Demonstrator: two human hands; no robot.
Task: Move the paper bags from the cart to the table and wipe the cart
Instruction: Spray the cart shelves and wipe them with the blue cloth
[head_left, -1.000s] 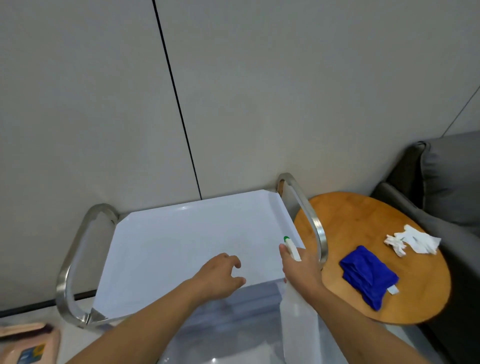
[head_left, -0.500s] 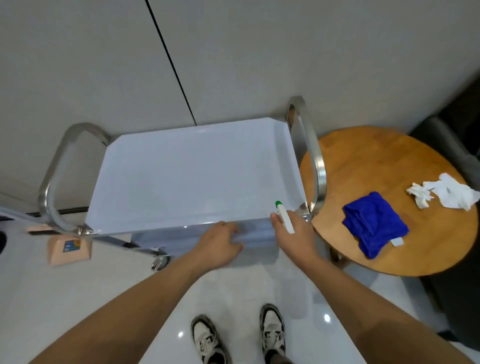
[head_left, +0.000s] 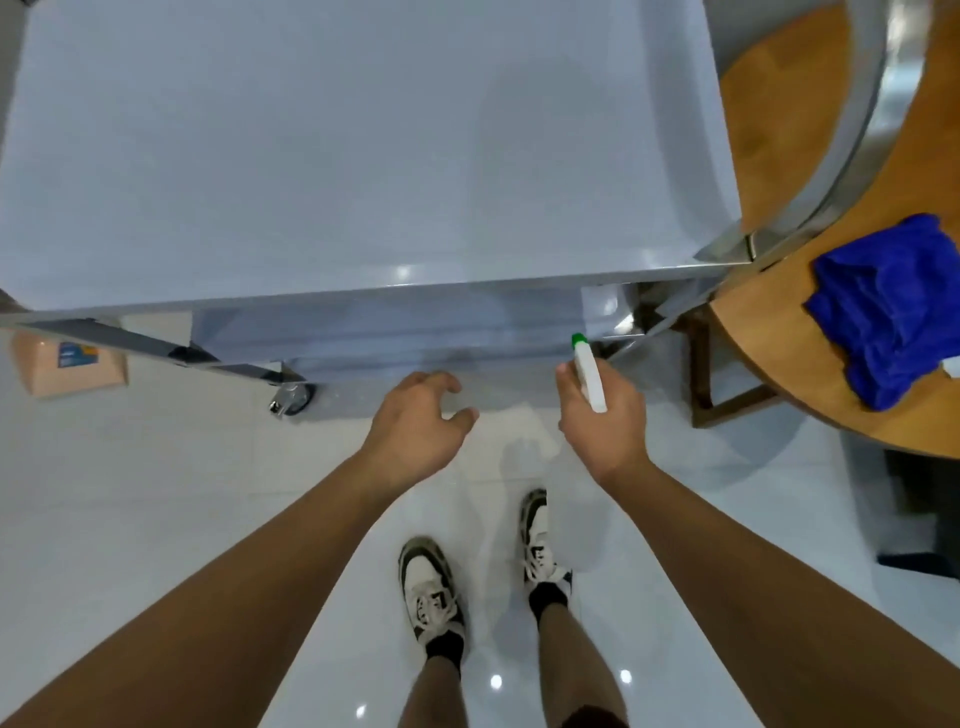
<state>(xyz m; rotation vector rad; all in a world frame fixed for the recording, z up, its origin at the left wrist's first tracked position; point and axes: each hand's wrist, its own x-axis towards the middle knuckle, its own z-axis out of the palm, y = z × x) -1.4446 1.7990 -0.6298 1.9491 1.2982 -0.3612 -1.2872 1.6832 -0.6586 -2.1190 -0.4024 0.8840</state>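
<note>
The right hand (head_left: 605, 421) has its fingers curled round a white spray bottle (head_left: 589, 378). The bottle's green tip points up and away from the person, at the lower shelf of the cart (head_left: 395, 332). The left hand (head_left: 421, 415) holds nothing. Its fingers are loosely bent, and they hang just in front of the same low shelf edge. I cannot tell if they touch it. Both hands are low, under the cart's big white top shelf (head_left: 337, 145), which runs long from left to right across the view. No paper bags show on the cart, so I think the moving part is done and the wiping part is on. The blue cloth (head_left: 883, 312) lies on the round wooden table (head_left: 779, 104), off to the right of the cart. The right hand is nearer to it, but that hand is full. So I think the left hand would have to cross over for the cloth, or the bottle must be put down first.
</note>
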